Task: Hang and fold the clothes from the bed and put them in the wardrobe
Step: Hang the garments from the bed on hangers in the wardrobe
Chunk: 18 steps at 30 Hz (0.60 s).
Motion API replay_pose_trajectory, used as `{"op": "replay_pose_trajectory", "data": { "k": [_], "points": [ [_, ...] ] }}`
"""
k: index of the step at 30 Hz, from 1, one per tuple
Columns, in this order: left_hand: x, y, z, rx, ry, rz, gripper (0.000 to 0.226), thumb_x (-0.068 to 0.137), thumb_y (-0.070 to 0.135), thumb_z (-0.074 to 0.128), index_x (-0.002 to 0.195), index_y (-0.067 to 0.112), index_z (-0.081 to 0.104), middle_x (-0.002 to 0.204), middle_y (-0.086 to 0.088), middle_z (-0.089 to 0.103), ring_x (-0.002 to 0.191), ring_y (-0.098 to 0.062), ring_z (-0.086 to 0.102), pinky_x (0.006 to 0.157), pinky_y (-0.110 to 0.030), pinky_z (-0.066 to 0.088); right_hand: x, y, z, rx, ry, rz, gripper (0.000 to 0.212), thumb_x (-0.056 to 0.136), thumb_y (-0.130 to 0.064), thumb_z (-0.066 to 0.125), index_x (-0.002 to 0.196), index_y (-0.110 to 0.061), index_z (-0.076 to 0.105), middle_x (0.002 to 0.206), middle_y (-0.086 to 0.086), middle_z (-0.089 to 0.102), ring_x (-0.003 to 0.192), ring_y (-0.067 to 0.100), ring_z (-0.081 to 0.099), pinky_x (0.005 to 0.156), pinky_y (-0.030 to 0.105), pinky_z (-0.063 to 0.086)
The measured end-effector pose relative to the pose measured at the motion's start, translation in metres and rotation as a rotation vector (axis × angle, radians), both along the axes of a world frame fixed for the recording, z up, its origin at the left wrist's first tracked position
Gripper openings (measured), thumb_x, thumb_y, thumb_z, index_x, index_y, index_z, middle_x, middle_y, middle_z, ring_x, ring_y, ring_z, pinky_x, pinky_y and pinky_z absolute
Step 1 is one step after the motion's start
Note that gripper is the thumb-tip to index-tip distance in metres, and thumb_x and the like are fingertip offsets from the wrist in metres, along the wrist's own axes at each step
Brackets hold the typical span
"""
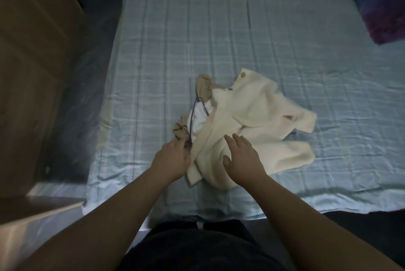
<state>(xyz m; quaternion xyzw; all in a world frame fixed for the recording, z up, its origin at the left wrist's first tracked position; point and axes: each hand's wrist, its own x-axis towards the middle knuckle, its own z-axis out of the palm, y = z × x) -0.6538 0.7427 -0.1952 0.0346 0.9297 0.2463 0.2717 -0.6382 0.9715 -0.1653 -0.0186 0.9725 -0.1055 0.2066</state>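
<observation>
A crumpled cream garment [252, 121] lies near the front of the bed [175, 40], which has a pale blue checked sheet. Under its left side show a beige garment [203, 86], a white piece [200, 117] and a thin dark cord [192, 115]. My left hand [173, 159] is at the heap's left edge, its fingers curled round the beige cloth and cord end. My right hand [241, 156] hovers over the cream garment's near part with its fingers spread and straight; whether it touches the cloth is unclear.
A wooden wardrobe [28, 62] stands at the left, with a dark gap of floor between it and the bed. A blue and purple pillow [381, 1] lies at the far right corner. A lower wooden surface [39, 207] juts in at the near left.
</observation>
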Motion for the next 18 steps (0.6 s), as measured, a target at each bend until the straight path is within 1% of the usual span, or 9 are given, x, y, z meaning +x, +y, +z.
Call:
{"op": "replay_pose_trajectory", "data": {
  "k": [4,6,8,10,11,13,14,16,18],
  "points": [
    [-0.008,0.005,-0.031,0.041,-0.049,0.075,0.039,0.094,0.033,0.049,0.127,0.012,0.052,0.123,-0.014,0.056,0.11,-0.037,0.056,0.088,-0.043,0.049,-0.038,0.008,-0.025,0.01,-0.058,0.087,0.065,0.093,-0.033,0.049,0.153,-0.019,0.028,0.158,0.01,0.03,0.145,0.03,0.025,0.114,0.044,0.031],
    [-0.01,0.008,-0.05,0.096,-0.131,0.09,0.034,0.096,0.031,0.044,0.12,0.01,0.056,0.122,-0.014,0.056,0.112,-0.035,0.055,0.09,-0.042,0.048,-0.056,0.008,-0.037,-0.01,-0.081,0.148,0.065,0.091,-0.031,0.052,0.151,-0.019,0.031,0.157,0.009,0.032,0.145,0.029,0.026,0.113,0.045,0.031],
    [-0.008,0.012,-0.07,0.181,-0.193,0.183,0.031,0.097,0.023,0.048,0.124,0.008,0.055,0.124,-0.015,0.057,0.116,-0.033,0.054,0.094,-0.036,0.046,-0.074,0.008,-0.05,-0.018,-0.08,0.272,0.063,0.089,-0.026,0.055,0.148,-0.016,0.037,0.154,0.009,0.037,0.143,0.029,0.03,0.112,0.043,0.033],
    [0.001,0.019,-0.089,0.244,-0.26,0.363,0.042,0.097,0.019,0.055,0.136,0.005,0.048,0.13,-0.019,0.056,0.117,-0.034,0.056,0.091,-0.027,0.042,-0.093,0.007,-0.064,-0.028,-0.084,0.398,0.059,0.087,-0.02,0.057,0.144,-0.014,0.043,0.15,0.01,0.042,0.14,0.029,0.034,0.112,0.042,0.034],
    [0.005,0.023,-0.099,0.243,-0.305,0.467,0.048,0.097,0.022,0.057,0.141,0.007,0.043,0.134,-0.018,0.054,0.119,-0.034,0.056,0.089,-0.027,0.041,-0.103,0.006,-0.072,-0.032,-0.088,0.447,0.057,0.086,-0.018,0.057,0.142,-0.014,0.046,0.148,0.01,0.044,0.139,0.029,0.035,0.112,0.042,0.034],
    [0.013,0.035,-0.123,0.258,-0.414,0.63,0.055,0.097,0.031,0.058,0.144,0.012,0.039,0.14,-0.015,0.051,0.121,-0.031,0.055,0.092,-0.028,0.041,-0.126,0.003,-0.088,-0.015,-0.086,0.537,0.054,0.086,-0.015,0.057,0.139,-0.014,0.048,0.147,0.009,0.045,0.139,0.028,0.035,0.111,0.04,0.034],
    [0.016,0.041,-0.136,0.249,-0.436,0.664,0.057,0.097,0.034,0.059,0.144,0.012,0.037,0.141,-0.014,0.049,0.121,-0.03,0.054,0.095,-0.03,0.042,-0.138,0.001,-0.097,0.014,-0.076,0.591,0.054,0.086,-0.015,0.055,0.139,-0.015,0.047,0.148,0.009,0.043,0.14,0.028,0.033,0.11,0.04,0.034],
    [0.019,0.055,-0.155,0.209,-0.46,0.658,0.063,0.096,0.041,0.058,0.145,0.011,0.034,0.144,-0.013,0.046,0.125,-0.03,0.051,0.1,-0.034,0.041,-0.157,-0.004,-0.117,0.107,-0.039,0.703,0.057,0.085,-0.018,0.052,0.142,-0.018,0.043,0.153,0.007,0.037,0.144,0.027,0.028,0.113,0.041,0.029],
    [0.017,0.066,-0.17,0.215,-0.467,0.693,0.072,0.094,0.048,0.06,0.148,0.01,0.031,0.147,-0.012,0.043,0.129,-0.03,0.047,0.1,-0.035,0.04,-0.169,-0.006,-0.135,0.195,-0.024,0.753,0.059,0.085,-0.02,0.05,0.143,-0.024,0.04,0.154,0.003,0.035,0.145,0.025,0.026,0.115,0.045,0.025]
  ]
}}
